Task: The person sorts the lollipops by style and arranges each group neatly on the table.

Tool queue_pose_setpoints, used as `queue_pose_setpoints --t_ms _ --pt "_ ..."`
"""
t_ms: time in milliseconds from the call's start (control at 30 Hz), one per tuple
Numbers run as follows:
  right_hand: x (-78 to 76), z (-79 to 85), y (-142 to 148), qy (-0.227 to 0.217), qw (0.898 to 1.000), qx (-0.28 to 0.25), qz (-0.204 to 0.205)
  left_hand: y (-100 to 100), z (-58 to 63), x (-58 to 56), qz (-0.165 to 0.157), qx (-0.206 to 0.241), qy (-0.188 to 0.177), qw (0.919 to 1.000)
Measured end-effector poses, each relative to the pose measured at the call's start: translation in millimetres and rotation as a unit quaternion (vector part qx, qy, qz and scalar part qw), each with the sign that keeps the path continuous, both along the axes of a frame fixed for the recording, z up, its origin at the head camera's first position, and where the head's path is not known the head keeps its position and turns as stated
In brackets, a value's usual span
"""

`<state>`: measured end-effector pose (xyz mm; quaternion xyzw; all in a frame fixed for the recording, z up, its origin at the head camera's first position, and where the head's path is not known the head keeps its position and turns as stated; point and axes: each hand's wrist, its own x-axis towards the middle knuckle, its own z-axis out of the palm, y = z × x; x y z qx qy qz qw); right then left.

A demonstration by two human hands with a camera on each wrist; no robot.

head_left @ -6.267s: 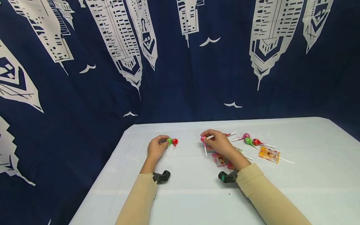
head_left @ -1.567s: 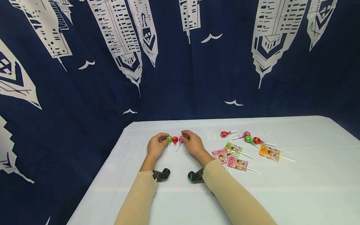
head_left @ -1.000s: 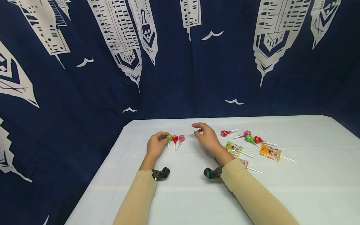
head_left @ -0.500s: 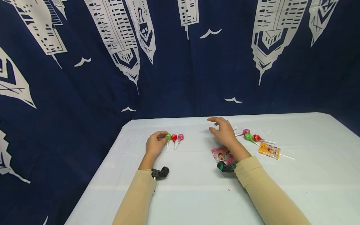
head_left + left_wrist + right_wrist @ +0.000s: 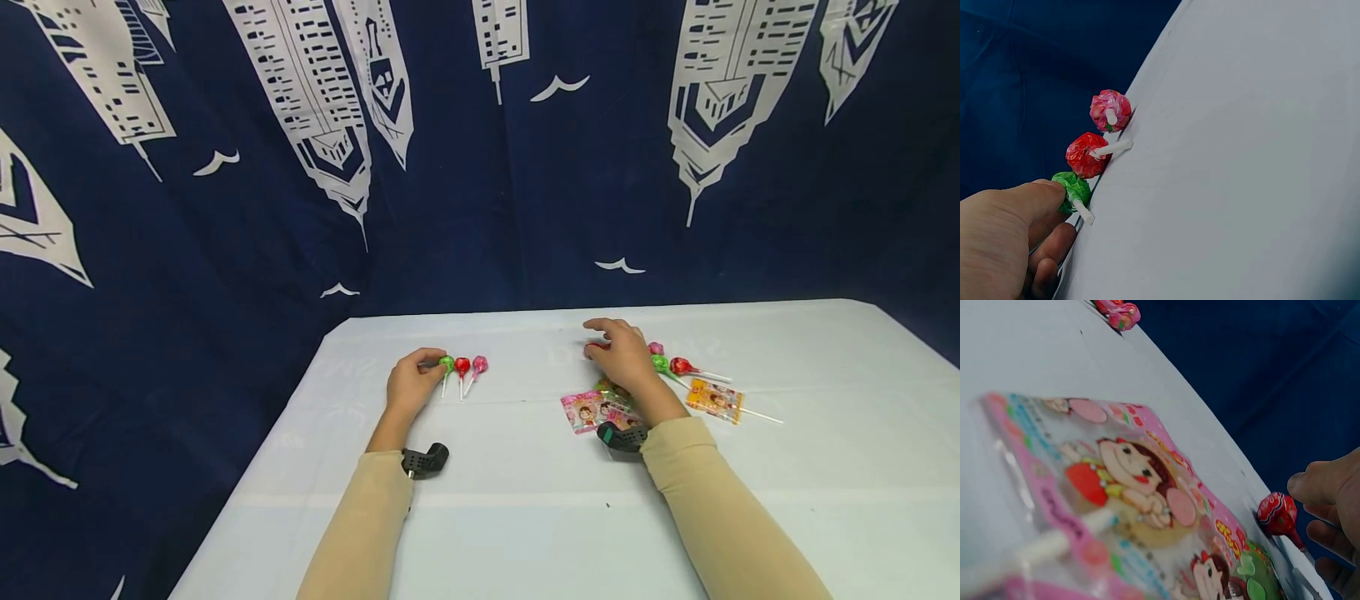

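My left hand [image 5: 410, 388] pinches the head of a green lollipop [image 5: 1074, 190] between thumb and fingers at the table's left. Beside it, in a row, stand a red lollipop [image 5: 462, 365] and a pink lollipop [image 5: 479, 364], sticks toward me. Over the candy at the right, my right hand [image 5: 628, 360] has its fingers spread around another red lollipop [image 5: 1277, 514]. In the right wrist view its thumb tip is right by that wrapped head; whether it touches I cannot tell. The hand hides the stick in the head view.
Flat lollipops in pink wrappers [image 5: 583, 412] and a green wrapper [image 5: 611, 390] lie under my right wrist. Further right are a pink [image 5: 656, 348], a green [image 5: 660, 364] and a red lollipop [image 5: 681, 367], plus an orange-wrapped one [image 5: 712, 400]. A dark blue curtain [image 5: 465, 208] hangs behind the white table [image 5: 525, 533].
My right hand set the pink lollipop beside the red one, let go, and moved right to the other red lollipop. The left hand keeps its pinch on the green lollipop.
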<state>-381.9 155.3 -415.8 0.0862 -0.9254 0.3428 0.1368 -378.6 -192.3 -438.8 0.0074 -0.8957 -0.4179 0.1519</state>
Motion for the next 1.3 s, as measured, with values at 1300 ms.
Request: queue_pose_setpoints --t_ms 1300 --pt "2.2 -18.8 6 0.017 0.999 0.03 0.001 2 -3.6 -1.3 0.007 -0.004 0.008 0.9999"
